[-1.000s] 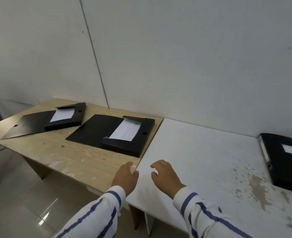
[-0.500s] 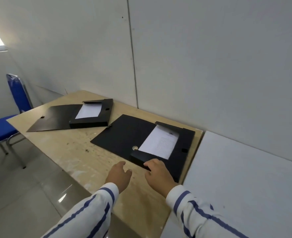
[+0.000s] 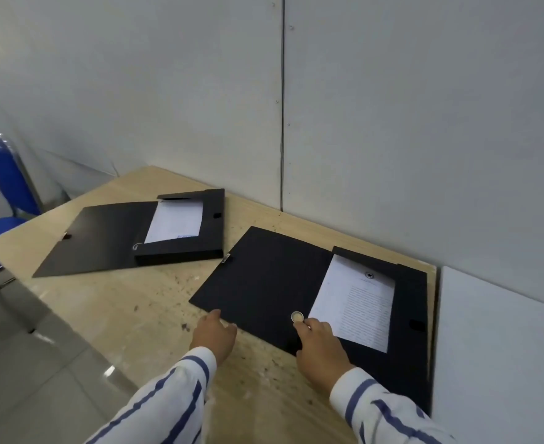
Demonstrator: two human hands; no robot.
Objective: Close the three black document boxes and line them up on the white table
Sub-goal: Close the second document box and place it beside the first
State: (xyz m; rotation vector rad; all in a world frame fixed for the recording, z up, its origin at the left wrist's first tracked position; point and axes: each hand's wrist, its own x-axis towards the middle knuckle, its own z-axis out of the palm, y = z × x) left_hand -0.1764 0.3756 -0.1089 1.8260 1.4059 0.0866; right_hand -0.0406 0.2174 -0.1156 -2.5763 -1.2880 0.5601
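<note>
Both hands have come forward since half a second ago onto the nearer document box (image 3: 296, 296), which lies open on the wooden table (image 3: 129, 315). Left hand (image 3: 214, 336) rests loosely open at its flap's near edge; right hand (image 3: 320, 350) lies flat on its near corner, fingertips by the metal ring (image 3: 297, 316). Beyond the nearer box, the second document box (image 3: 155, 235) also lies open. White table (image 3: 501, 347) adjoins, just beside the nearer box.
</note>
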